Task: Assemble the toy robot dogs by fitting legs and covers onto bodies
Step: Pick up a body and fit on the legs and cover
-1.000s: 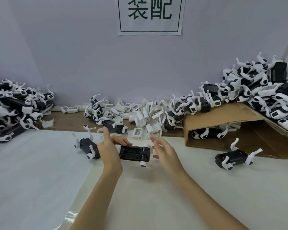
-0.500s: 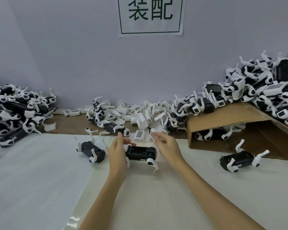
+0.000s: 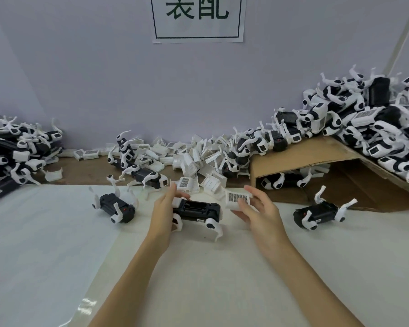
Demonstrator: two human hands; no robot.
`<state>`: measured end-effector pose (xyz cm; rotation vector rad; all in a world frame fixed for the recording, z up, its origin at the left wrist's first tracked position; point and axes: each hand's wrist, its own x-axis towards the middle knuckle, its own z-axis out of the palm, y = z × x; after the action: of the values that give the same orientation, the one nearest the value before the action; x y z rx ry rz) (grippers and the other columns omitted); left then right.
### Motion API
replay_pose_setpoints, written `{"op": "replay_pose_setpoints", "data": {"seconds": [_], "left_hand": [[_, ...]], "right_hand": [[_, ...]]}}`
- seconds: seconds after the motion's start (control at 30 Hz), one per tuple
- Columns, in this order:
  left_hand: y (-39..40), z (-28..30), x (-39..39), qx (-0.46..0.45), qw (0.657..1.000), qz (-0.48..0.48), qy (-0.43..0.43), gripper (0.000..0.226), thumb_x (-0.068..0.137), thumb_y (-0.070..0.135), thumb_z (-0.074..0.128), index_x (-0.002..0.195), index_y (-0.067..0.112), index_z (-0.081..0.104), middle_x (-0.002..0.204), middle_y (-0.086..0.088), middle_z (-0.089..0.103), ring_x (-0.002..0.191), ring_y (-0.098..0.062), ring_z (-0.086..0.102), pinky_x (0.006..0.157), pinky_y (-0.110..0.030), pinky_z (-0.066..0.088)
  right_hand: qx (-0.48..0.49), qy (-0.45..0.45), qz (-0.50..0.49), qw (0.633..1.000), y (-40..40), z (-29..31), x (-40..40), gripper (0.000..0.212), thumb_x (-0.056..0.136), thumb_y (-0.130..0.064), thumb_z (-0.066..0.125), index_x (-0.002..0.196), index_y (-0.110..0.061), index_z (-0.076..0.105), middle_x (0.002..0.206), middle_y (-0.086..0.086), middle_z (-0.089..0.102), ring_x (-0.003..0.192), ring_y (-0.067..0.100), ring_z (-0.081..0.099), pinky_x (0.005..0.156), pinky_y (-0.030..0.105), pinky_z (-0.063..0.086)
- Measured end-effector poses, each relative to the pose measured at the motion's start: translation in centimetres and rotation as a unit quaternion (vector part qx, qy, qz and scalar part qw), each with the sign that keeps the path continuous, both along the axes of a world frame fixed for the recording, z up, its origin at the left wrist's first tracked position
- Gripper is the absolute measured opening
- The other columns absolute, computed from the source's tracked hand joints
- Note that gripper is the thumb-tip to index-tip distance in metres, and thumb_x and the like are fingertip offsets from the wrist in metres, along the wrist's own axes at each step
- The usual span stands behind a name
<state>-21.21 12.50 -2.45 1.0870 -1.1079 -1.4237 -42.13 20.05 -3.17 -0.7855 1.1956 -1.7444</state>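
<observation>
Beside the left hand (image 3: 165, 212) gripping a body (image 3: 197, 209), the right hand (image 3: 257, 212) holds a cover (image 3: 237, 199).

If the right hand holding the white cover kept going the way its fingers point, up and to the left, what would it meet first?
Probably the loose white covers just behind the black dog body; the right hand with its cover seems to pass beside that body, though depth is unclear.

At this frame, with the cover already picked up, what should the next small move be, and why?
Probably carry the white cover leftward and lower it onto the black body. The right hand holds the cover just beside the body's right end, apart from it. The left hand holds the body's other end on the table, and its top looks open and uncovered, with white legs already on.
</observation>
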Motion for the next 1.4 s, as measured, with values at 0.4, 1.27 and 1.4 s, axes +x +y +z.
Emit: {"op": "replay_pose_setpoints", "data": {"seconds": [0.4,1.27,1.4], "left_hand": [[1.4,0.0,-1.5,-0.103,0.988,-0.055,-0.100,0.053,0.099,0.065,0.050,0.082,0.022,0.075,0.082,0.003,0.065,0.070,-0.015,0.058,0.059,-0.029,0.041],[4.4,0.9,-4.3,-0.206,0.971,-0.025,-0.118,0.054,0.101,0.061,0.044,0.077,0.022,0.072,0.068,-0.009,0.064,0.058,-0.023,0.057,0.055,-0.034,0.046],[4.4,1.0,-4.3,-0.202,0.973,-0.020,-0.109,0.056,0.106,0.058,0.043,0.074,0.022,0.071,0.065,-0.004,0.065,0.055,-0.024,0.058,0.052,-0.037,0.042]], "right_hand": [[0.008,-0.082,0.092,0.992,0.8,1.4,0.3,0.056,0.080,-0.020,0.082,0.130,0.000,0.064,0.117,0.017,0.075,0.103,0.021,0.073,0.105,0.032,0.055],[-0.093,0.412,-0.014,0.906,2.3,1.6,2.6,0.018,0.094,-0.043,0.074,0.106,-0.030,0.069,0.095,-0.019,0.065,0.095,0.009,0.064,0.076,0.013,0.047],[-0.073,0.422,0.068,0.901,2.8,1.5,2.4,0.050,0.092,-0.050,0.069,0.136,-0.035,0.048,0.120,-0.007,0.059,0.118,0.015,0.058,0.100,0.033,0.050]]}}
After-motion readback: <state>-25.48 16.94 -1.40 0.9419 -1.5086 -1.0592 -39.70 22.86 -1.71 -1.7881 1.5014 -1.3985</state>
